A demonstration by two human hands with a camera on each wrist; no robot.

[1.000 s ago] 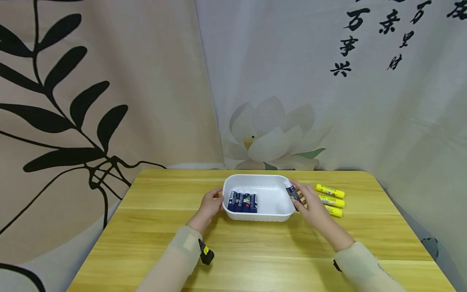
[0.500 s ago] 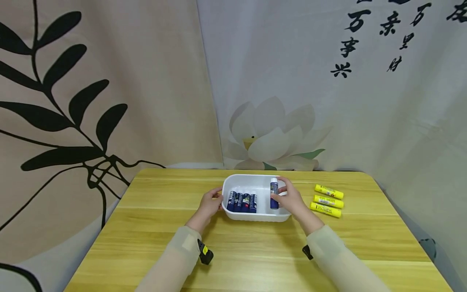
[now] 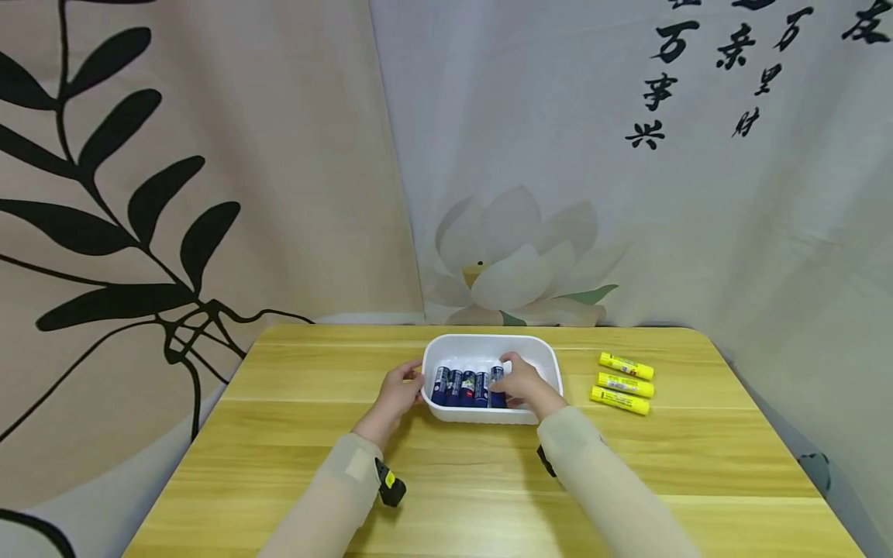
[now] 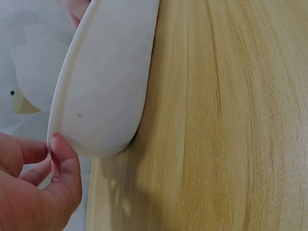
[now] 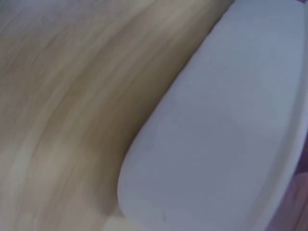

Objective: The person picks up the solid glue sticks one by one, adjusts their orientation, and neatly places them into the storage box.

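A white plastic tray sits on the wooden table. My left hand pinches the tray's left rim between thumb and fingers, which the left wrist view shows up close. Inside the tray, several dark blue glue sticks lie side by side at the left. At the right end of that row, my right hand holds another blue glue stick by its sides, low in the tray. In the right wrist view the tray wall hides most of that hand and the stick.
Three yellow glue sticks lie one behind another on the table, right of the tray. A printed cloth hangs behind the table's far edge.
My right hand has carried the blue glue stick from the tray's right rim leftward and down beside the row. My left hand has stayed on the rim.
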